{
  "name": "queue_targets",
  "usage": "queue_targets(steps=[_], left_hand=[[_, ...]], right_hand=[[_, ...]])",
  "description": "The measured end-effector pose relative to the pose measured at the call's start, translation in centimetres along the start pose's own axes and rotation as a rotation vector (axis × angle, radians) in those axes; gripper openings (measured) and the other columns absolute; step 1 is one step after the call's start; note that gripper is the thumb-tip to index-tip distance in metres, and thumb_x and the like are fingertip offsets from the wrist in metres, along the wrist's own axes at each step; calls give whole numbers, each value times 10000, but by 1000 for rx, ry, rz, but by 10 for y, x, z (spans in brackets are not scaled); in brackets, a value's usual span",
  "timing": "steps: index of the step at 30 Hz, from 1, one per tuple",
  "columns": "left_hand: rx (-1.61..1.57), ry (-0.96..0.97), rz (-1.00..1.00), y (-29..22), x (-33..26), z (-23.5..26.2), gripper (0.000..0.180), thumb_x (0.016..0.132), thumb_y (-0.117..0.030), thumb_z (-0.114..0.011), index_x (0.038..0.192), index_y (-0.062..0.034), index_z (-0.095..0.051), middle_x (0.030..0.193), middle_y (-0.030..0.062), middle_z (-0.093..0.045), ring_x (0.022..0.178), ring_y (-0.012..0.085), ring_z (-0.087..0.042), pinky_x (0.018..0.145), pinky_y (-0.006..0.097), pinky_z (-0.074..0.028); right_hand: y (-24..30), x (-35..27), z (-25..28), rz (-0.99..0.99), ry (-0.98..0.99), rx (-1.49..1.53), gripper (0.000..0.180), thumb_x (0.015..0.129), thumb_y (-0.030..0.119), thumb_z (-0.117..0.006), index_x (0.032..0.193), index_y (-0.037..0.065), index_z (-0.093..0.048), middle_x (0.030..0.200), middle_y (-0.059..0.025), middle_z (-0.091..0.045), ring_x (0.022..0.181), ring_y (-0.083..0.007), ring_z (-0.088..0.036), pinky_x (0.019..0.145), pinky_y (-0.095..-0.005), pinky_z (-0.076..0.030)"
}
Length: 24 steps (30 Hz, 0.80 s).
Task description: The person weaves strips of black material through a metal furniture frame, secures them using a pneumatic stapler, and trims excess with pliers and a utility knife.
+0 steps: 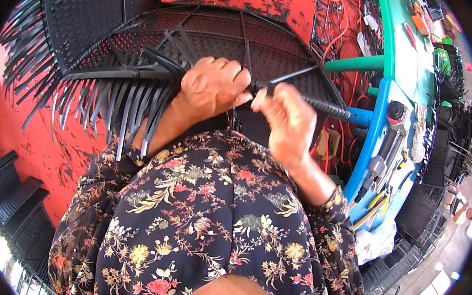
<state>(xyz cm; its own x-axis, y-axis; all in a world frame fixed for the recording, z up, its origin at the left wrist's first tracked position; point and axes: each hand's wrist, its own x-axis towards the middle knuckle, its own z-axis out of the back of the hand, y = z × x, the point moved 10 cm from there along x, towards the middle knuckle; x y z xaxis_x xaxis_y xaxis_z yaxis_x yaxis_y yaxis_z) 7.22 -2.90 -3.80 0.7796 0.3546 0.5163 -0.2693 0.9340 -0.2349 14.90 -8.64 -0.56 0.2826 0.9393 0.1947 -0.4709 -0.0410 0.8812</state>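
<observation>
Wickerwork [279, 51] left of table [382, 103] (touching, perhaps)

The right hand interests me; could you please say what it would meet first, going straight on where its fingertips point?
Most likely the left hand, which sits just left of the right hand, roughly in line with its fingertips, though depth is unclear.

Broad black woven plastic panel [277, 48]: tilted in front of the wearer, dark thin ribs crossing its face, its near edge running crosswise.
Tightly wound black edge binding [329, 107]: coiled around the near edge at its right end.
Loose flat black plastic strips [134, 103]: hanging in a thick fringe at left (a few fold upward over the weave).
Narrow black strip [294, 75]: slanting up rightward, lower end hidden.
</observation>
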Motion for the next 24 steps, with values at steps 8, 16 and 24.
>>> queue_targets(steps=[8,16,24], left_hand=[[-71,-188,15,0,-3,21,305,657,-311,-719,812,-105,-554,728,24,-493,683,195,-553,629,322,-433],[-100,-127,11,0,1,15,280,632,-275,-747,753,-102,-562,724,29,-519,679,206,-566,626,326,-443],[-160,-269,-18,0,-1,22,342,617,-246,-773,858,-64,-614,727,58,-527,641,243,-560,572,349,-433]], right_hand=[[-1,21,11,198,-64,77,226,854,23,-640,725,8,-456,612,-38,-428,521,-129,-416,487,-283,-353],[-15,66,9,107,-18,-97,235,870,108,-625,715,8,-478,555,-80,-424,501,-160,-368,482,-284,-354],[-69,99,-17,-109,205,-157,279,856,200,-613,700,-26,-563,551,-138,-532,517,-210,-542,534,-349,-430]])
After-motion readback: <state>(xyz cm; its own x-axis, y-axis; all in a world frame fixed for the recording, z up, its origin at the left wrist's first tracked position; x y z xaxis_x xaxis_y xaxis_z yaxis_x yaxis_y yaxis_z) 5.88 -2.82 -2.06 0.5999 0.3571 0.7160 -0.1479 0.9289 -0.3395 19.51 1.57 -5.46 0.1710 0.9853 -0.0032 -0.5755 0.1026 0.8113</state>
